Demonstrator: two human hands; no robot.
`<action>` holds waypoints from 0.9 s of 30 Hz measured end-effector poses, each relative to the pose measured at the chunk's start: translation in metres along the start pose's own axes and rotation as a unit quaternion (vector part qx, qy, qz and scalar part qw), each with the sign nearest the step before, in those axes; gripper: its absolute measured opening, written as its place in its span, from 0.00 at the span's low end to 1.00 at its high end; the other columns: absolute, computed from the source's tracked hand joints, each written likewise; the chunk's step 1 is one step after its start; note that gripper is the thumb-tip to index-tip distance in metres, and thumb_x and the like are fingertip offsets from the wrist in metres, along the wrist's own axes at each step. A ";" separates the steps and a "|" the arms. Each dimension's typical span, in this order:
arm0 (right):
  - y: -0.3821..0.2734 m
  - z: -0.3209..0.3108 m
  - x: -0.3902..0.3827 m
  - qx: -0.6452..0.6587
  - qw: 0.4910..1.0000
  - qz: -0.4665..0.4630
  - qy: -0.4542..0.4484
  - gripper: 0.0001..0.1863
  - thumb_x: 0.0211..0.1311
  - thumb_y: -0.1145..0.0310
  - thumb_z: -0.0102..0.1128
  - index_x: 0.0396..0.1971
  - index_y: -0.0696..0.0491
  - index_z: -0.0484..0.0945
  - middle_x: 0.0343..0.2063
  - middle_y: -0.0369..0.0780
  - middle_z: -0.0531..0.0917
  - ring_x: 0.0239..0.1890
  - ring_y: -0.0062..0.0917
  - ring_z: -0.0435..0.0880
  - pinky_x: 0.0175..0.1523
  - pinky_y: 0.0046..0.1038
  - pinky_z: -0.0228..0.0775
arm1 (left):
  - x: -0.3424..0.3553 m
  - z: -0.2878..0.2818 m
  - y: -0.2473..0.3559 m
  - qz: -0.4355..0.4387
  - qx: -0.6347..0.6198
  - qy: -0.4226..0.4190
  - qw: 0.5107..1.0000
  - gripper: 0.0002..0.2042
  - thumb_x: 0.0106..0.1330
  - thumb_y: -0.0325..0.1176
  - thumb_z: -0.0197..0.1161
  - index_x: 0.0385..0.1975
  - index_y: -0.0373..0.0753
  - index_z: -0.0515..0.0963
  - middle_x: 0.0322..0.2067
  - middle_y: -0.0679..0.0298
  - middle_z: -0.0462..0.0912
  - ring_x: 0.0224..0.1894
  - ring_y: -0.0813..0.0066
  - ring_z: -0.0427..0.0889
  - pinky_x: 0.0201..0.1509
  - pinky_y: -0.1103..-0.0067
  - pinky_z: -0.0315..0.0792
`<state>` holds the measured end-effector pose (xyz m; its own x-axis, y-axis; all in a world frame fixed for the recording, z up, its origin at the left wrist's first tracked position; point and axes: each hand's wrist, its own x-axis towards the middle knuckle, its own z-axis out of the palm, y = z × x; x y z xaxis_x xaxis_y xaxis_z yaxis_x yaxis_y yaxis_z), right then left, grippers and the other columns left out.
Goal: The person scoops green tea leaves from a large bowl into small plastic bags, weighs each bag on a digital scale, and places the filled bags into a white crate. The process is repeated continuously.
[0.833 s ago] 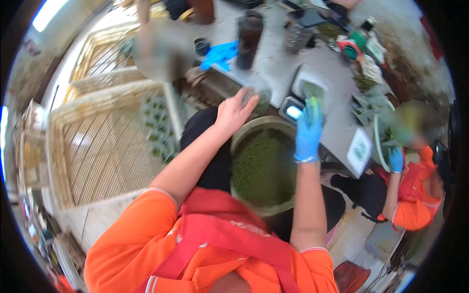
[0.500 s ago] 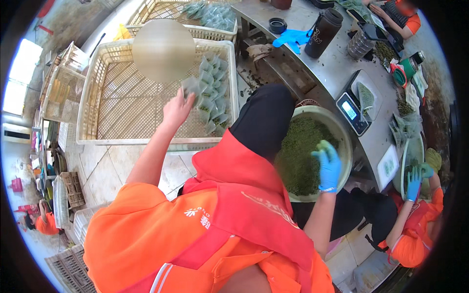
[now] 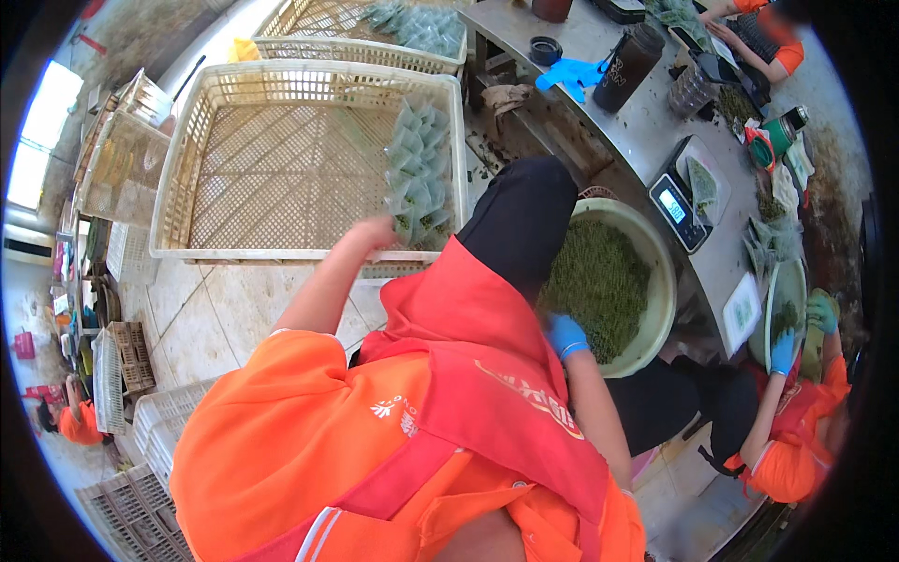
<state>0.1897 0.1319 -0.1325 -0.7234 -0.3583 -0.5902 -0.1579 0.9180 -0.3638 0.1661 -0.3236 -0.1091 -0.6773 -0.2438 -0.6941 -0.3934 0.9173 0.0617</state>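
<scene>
My bare left hand [image 3: 376,232] is over the near edge of a cream plastic crate [image 3: 309,253], beside small clear bags [image 3: 419,169] with green contents. Motion smears its fingers, so I cannot tell whether they hold anything. The bags stand in a packed row along the crate's right side. My right hand [image 3: 566,333], in a blue glove, is low at the left side of a pale round basin [image 3: 667,309]. Its fingertips are hidden or blurred against the small green pieces [image 3: 599,281] that fill the basin.
A metal table [image 3: 599,126] on the right holds a digital scale [image 3: 682,201] with a filled bag [image 3: 700,183], a dark bottle [image 3: 629,67] and blue gloves [image 3: 568,75]. At right, a co-worker's gloved hand [image 3: 783,351] is over another basin. A second crate [image 3: 361,54] stands behind.
My left hand has come back from a bag inside the crate to its near edge. My right hand has moved left and nearer within the basin.
</scene>
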 end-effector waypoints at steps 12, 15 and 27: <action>-0.006 -0.047 -0.027 0.080 0.986 0.056 0.136 0.13 0.48 0.61 0.60 0.33 0.51 0.78 0.32 0.50 0.80 0.36 0.45 0.79 0.42 0.41 0.71 | 0.042 -0.007 -0.028 0.137 0.010 0.080 0.987 0.17 0.54 0.34 0.55 0.45 0.46 0.75 0.38 0.56 0.81 0.41 0.56 0.80 0.43 0.66 0.73; -0.013 -0.066 -0.043 0.241 0.954 0.084 0.157 0.09 0.52 0.66 0.59 0.31 0.55 0.76 0.24 0.47 0.81 0.23 0.35 0.82 0.31 0.34 0.73 | 0.050 -0.025 -0.032 0.132 -0.076 -0.039 0.988 0.09 0.54 0.32 0.56 0.33 0.41 0.78 0.27 0.59 0.82 0.26 0.67 0.81 0.30 0.71 0.74; -0.005 -0.097 -0.072 0.516 0.840 0.040 0.163 0.15 0.54 0.71 0.58 0.43 0.56 0.74 0.27 0.41 0.80 0.24 0.25 0.83 0.30 0.24 0.73 | 0.034 -0.032 0.006 0.161 -0.018 -0.053 0.985 0.18 0.50 0.32 0.60 0.43 0.36 0.76 0.34 0.56 0.83 0.36 0.65 0.82 0.41 0.71 0.74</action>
<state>0.1771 0.1701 -0.0181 -0.8763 -0.0822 -0.4747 0.4450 0.2393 -0.8630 0.1206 -0.3360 -0.1098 -0.7032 0.0948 -0.7046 -0.1907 0.9296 0.3154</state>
